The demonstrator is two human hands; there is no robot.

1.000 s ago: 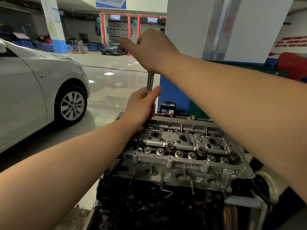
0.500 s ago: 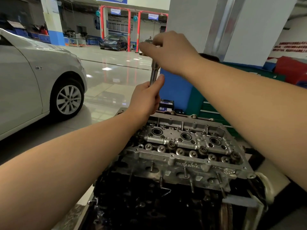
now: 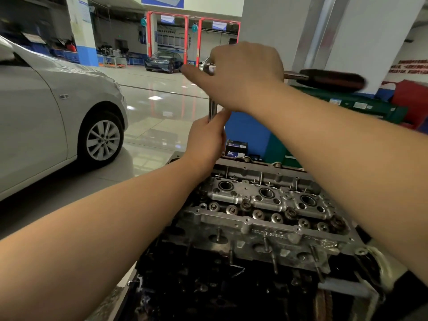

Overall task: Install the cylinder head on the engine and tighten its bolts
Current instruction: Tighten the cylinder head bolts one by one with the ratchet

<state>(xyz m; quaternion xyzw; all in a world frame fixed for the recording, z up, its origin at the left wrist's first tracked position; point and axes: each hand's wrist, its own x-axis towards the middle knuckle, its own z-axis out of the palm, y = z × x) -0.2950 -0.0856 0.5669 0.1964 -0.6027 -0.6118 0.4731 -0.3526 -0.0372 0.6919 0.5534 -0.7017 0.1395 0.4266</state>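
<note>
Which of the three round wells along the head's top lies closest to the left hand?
The leftmost well; the left hand grips the extension just above it.

The cylinder head (image 3: 261,212) is dull silver-grey over a black engine (image 3: 208,286); the car (image 3: 46,107) is silver, the wrench handle (image 3: 331,80) dark, the post frames (image 3: 185,40) red.

A bare grey metal cylinder head (image 3: 261,212) sits flat on top of a dark, grimy engine (image 3: 222,286). Three round wells line its upper face. A long steel wrench (image 3: 212,110) stands upright over the head's far left corner, its dark handle pointing right.
</note>
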